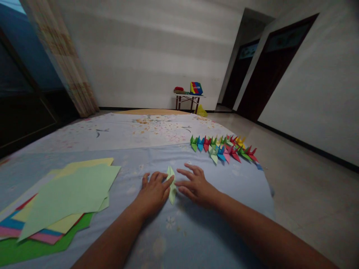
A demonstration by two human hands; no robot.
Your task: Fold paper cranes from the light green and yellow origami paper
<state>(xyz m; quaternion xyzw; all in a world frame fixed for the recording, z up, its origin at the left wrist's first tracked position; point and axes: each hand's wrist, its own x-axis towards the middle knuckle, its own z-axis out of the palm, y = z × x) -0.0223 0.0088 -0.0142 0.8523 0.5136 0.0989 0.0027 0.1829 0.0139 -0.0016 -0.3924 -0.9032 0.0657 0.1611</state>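
Note:
A narrow piece of folded pale green paper (172, 195) lies lengthwise on the light blue cloth in front of me. My left hand (156, 189) rests at its left side, fingers spread, with the index fingertip on the paper. Just to the right of the paper is my right hand (196, 184), its fingers apart and the fingertips near the paper's edge. Whether the right fingertips touch it I cannot tell. Neither hand grips anything.
Loose coloured sheets (73, 190) lie in a stack on the left, pale green on top. Two rows of folded paper cranes (221, 153) stand at the right. Beyond the round table (157, 111), a small stand (186, 96) holds a colourful box (196, 88).

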